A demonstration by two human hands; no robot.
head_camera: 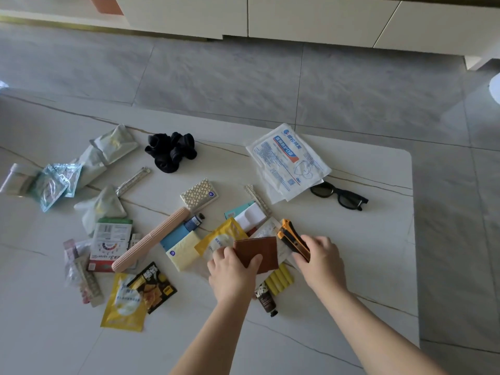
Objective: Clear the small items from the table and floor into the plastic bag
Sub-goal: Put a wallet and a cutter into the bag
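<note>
Many small items lie scattered on a white marble table [365, 169]. My left hand [232, 272] grips a brown wallet [259, 251] near the table's front middle, thumb on top. My right hand [320, 261] holds an orange and black utility knife [290, 238] just to the wallet's right. Under and around them lie a yellow sachet [220, 235], yellow sticks [280, 280] and a small brown tube [266, 299]. No plastic bag for collecting shows clearly in view.
Farther back lie a mask packet [286, 161], black sunglasses [338, 196], a black scrunchie [171, 151], a pink ribbed case [151, 239] and several pouches at the left [56, 182]. Grey floor tiles and white cabinets [311, 20] lie beyond the table.
</note>
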